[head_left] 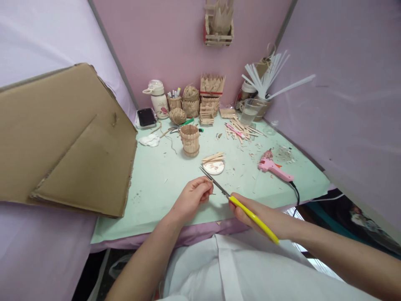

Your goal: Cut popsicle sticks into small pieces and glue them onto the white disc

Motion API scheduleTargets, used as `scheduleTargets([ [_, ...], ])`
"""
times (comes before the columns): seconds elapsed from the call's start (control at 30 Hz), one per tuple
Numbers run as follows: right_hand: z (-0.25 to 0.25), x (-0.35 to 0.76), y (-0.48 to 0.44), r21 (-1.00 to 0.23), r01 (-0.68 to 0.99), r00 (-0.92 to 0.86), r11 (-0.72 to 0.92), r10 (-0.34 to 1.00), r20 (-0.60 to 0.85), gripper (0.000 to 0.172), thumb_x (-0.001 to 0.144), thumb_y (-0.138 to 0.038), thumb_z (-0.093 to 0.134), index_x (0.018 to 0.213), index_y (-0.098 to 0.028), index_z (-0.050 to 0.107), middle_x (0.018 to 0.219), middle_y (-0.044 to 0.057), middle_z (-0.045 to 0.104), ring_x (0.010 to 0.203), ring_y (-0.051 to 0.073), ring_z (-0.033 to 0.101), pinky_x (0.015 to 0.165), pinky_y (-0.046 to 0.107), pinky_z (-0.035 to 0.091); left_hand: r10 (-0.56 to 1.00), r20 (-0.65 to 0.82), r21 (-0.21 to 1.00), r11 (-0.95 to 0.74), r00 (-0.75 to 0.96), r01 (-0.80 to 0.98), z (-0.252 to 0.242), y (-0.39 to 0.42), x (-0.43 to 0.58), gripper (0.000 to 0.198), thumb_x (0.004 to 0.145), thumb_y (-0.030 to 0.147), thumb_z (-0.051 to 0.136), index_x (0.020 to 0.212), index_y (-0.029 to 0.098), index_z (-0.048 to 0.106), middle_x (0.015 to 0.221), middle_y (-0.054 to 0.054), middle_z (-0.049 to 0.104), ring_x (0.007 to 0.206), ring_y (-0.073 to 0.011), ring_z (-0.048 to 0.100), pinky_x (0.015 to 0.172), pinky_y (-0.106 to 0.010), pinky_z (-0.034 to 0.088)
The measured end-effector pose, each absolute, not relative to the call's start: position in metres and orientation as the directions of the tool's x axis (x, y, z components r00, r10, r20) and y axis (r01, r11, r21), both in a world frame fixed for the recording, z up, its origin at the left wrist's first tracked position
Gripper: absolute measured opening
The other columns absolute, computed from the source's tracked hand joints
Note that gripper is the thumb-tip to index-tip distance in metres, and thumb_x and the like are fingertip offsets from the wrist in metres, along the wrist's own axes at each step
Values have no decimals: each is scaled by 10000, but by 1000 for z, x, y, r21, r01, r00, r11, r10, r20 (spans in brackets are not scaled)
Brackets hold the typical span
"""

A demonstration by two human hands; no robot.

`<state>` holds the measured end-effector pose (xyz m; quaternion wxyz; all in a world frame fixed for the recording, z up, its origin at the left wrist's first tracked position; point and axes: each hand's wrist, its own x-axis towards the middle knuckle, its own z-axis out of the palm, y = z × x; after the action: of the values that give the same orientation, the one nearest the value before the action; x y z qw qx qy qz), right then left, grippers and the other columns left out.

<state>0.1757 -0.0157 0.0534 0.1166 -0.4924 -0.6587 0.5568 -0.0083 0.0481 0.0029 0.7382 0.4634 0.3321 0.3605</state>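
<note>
My right hand [247,211] is wrapped round the long yellow handles of a pair of scissors [253,219]. Their dark metal blades point up and left, passing close by the fingertips of my left hand [197,194]. Those left fingers are pinched on a small piece of wooden stick [214,193]; only a thin end of it shows, the rest is hidden. Just beyond the blades lies a small round white dish [214,169] with wood scraps in it and several craft sticks [214,157] across its back edge. Behind it stands a barrel-shaped wooden cup [190,142].
A pink glue gun [274,166] lies at the right, its black cord hanging over the edge. Loose sticks [242,128], a clear cup [250,110] and white glue sticks [271,75] are behind. A twine ball [177,116] and a bottle [159,100] stand at the back; cardboard [69,142] fills the left.
</note>
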Motion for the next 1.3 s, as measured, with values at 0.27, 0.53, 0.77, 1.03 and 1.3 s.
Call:
scheduleTargets([
  [0.27,50,175,-17,-852,513,-496,-102,775,-391,425,849,-638,310,770,-221,323,706,-37,355,603,114,277,546,254,285,868,-191,905,336,458,-259,2,45,-4,190,746,273,533,609,143,515,557,31,455,470,-52,310,458,-216,198],
  [0.53,44,174,-19,-862,499,-476,-84,805,-354,371,885,-563,321,768,-215,370,666,-30,388,589,116,305,543,255,312,881,-207,877,360,426,-318,3,39,1,200,745,263,545,594,137,516,583,23,478,476,-46,320,456,-212,206],
  [0.77,35,174,-21,-876,475,-471,-81,818,-331,393,871,-588,336,759,-212,365,646,-37,393,573,109,310,539,245,318,902,-211,861,354,378,-365,4,33,7,235,763,284,549,583,136,515,527,39,405,479,-49,316,455,-204,200],
  [1.03,35,174,-22,-882,454,-479,-122,802,-357,412,899,-580,237,722,-215,304,634,-58,318,524,90,264,496,244,269,898,-226,844,374,378,-384,8,31,8,231,751,287,563,584,137,507,546,33,423,480,-46,317,451,-203,195],
  [1.3,45,175,-23,-843,529,-448,-102,809,-379,426,884,-591,270,686,-214,266,620,-58,282,556,98,228,499,244,241,838,-228,867,407,496,-288,16,35,-4,250,747,277,544,551,141,467,502,48,359,460,-46,271,451,-212,179],
])
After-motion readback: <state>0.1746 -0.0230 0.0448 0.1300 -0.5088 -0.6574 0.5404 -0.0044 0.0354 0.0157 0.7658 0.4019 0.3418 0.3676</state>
